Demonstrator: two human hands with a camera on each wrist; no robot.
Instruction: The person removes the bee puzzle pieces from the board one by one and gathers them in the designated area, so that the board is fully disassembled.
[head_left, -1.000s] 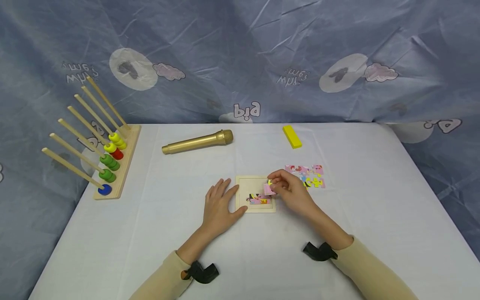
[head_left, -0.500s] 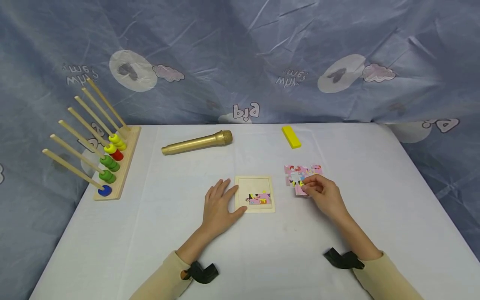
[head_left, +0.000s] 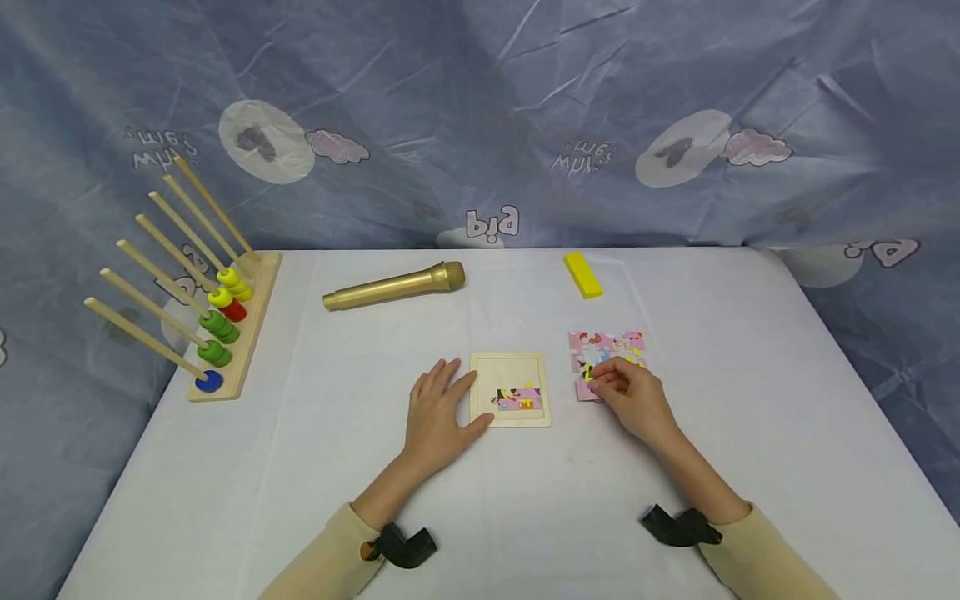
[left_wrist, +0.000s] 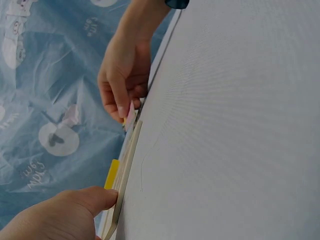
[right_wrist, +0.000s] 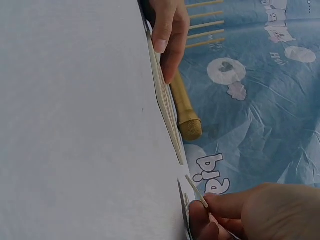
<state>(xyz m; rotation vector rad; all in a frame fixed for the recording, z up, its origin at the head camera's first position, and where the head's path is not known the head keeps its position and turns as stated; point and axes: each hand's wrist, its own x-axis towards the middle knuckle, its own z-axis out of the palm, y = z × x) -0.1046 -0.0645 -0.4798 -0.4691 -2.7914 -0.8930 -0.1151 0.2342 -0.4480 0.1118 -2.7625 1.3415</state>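
In the head view my left hand [head_left: 438, 421] rests with spread fingers at the left edge of a wooden puzzle board [head_left: 498, 368]. Several joined puzzle pieces [head_left: 519, 400] lie in the board's near right part. My right hand [head_left: 636, 402] pinches a pink and yellow puzzle piece [head_left: 584, 389] between thumb and fingers, at the near side of the loose puzzle pieces [head_left: 596, 340]. The fingers hide part of that group. In the right wrist view the held piece appears edge-on, tilted. The left thumb touches the board's edge in the left wrist view.
A gold microphone [head_left: 395, 286] lies toward the back of the white table [head_left: 360, 367]. A yellow block [head_left: 583, 275] lies behind the loose pieces. At the far left stands a wooden peg counter [head_left: 247, 350] with coloured beads. A patterned blue cloth [head_left: 450, 100] hangs behind.
My right hand has moved away from the board to the loose pieces on the right, still holding the puzzle piece, then shifted slightly left and nearer. The left hand has not moved.
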